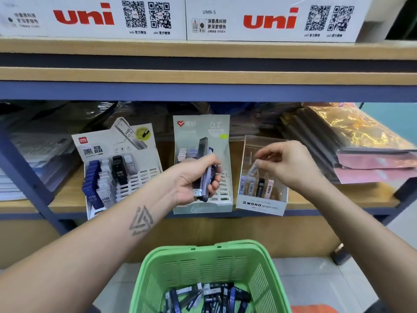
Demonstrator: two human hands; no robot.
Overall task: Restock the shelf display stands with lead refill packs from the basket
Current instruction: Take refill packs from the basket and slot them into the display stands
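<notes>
A bundle of lead refill packs (204,175) is gripped by the left hand (194,181) before the middle display stand (203,206). One pale pack (252,169) is pinched by the right hand (284,163) over the MONO stand (261,205). More packs are held in the green basket (209,267) below.

uni boxes (270,19), plastic-wrapped stacks (361,150)

The green basket (203,267) is cut off by the bottom edge, so its heap of lead refill packs (209,297) shows only in part. The left hand (194,179) covers the lower ends of the packs it grips. Print on the pale pack (253,170) pinched by the right hand (286,163) is too blurred to read.
</notes>
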